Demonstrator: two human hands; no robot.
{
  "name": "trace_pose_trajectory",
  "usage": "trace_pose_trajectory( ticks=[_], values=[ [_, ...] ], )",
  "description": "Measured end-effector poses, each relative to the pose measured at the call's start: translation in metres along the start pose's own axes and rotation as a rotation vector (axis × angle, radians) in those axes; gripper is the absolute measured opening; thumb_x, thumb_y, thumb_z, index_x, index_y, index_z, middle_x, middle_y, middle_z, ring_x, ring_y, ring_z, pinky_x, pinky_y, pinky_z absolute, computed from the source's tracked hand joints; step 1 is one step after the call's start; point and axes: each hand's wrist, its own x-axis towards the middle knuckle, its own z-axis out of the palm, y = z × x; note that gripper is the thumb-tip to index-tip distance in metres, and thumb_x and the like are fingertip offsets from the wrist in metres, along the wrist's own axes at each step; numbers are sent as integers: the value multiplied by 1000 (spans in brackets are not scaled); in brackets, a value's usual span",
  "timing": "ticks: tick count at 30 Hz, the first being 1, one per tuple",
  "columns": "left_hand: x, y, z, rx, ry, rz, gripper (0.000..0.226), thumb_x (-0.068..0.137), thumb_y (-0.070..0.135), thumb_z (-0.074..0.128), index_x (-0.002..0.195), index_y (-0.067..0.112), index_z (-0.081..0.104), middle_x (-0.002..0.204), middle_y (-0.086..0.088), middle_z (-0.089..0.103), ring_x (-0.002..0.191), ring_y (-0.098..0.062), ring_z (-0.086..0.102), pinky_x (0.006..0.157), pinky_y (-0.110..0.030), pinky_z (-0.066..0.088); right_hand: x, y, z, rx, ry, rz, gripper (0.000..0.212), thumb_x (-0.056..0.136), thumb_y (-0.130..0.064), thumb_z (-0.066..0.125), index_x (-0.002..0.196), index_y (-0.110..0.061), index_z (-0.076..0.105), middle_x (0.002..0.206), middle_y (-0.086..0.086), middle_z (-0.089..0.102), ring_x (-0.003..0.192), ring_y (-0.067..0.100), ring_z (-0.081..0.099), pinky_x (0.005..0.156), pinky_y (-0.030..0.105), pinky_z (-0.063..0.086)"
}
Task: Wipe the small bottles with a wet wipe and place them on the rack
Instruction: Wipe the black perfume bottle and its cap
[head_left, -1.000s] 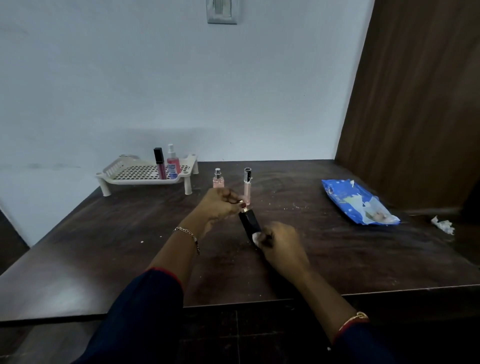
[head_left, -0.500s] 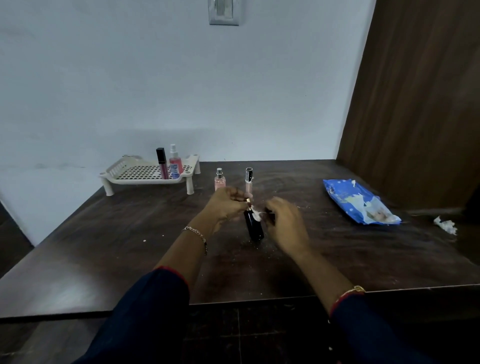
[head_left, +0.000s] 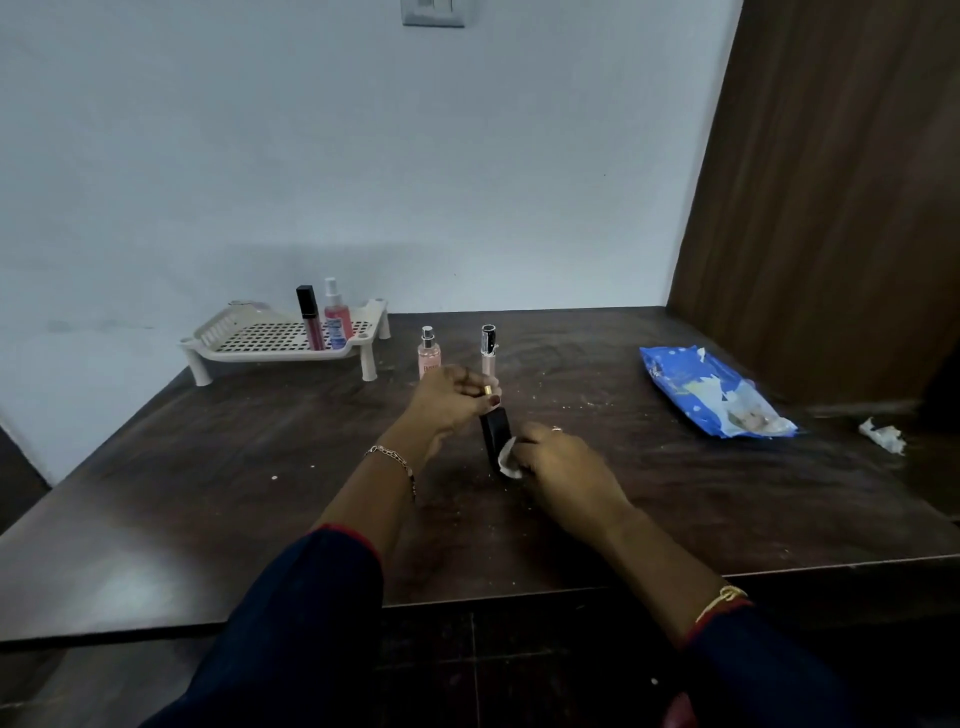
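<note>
My left hand (head_left: 451, 399) grips the gold-capped top of a small black bottle (head_left: 495, 431) held tilted over the middle of the dark table (head_left: 208, 467). My right hand (head_left: 561, 470) presses a white wet wipe (head_left: 508, 457) against the bottle's lower side. Just behind stand a pink spray bottle (head_left: 429, 353) and a slim tube with a black cap (head_left: 488, 349). At the back left, the cream rack (head_left: 270, 338) holds a dark lip tube (head_left: 308, 317) and a pink spray bottle (head_left: 335, 314).
A blue wet-wipe pack (head_left: 711, 392) lies open at the right. A crumpled white wipe (head_left: 883, 434) sits near the right edge. A brown wooden panel (head_left: 831, 182) closes the right side, and a white wall rises behind the table.
The black bottle went from upright on the table to tilted again. My right hand slid with the wipe from the bottle's top down to its lower body.
</note>
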Motion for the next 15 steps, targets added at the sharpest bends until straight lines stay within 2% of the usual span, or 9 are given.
trace_pose_trajectory(
  ticks=[2, 5, 9, 11, 15],
  values=[
    [0, 2, -2, -17, -27, 14, 16, 76, -13, 66, 88, -4, 63, 79, -7, 65, 60, 3, 64, 57, -8, 50, -4, 6, -2, -74, -64, -42, 17, 86, -11, 50, 96, -11, 64, 103, 6, 55, 92, 27, 56, 68, 36, 43],
    [-2, 5, -5, -31, -72, 27, 22, 77, -15, 63, 99, -12, 60, 93, -18, 67, 72, -4, 67, 63, -11, 53, -8, 18, -5, -96, -94, 33, 20, 87, -12, 47, 98, -12, 63, 106, 5, 54, 96, 27, 56, 71, 35, 42],
    [-8, 11, -8, -20, -152, 35, 22, 80, -14, 60, 99, -4, 60, 108, -22, 65, 87, -11, 64, 69, -12, 54, -9, 26, -9, 102, 77, 162, 21, 78, 1, 55, 91, -13, 66, 99, 2, 60, 93, 23, 59, 75, 30, 44],
    [-9, 13, -9, -53, -174, 34, 25, 81, -16, 58, 98, 2, 56, 112, -23, 62, 89, -12, 64, 70, -14, 55, -8, 25, -11, 212, 182, 193, 22, 75, 5, 58, 85, -12, 67, 94, 0, 63, 87, 19, 61, 73, 22, 42],
    [-13, 12, -13, -55, -206, 43, 24, 82, -16, 56, 92, 6, 53, 110, -20, 64, 100, -16, 63, 72, -14, 55, -1, 19, -8, 342, 297, 230, 28, 71, 12, 58, 79, -11, 70, 87, 0, 67, 80, 14, 62, 73, 22, 48]
  ],
)
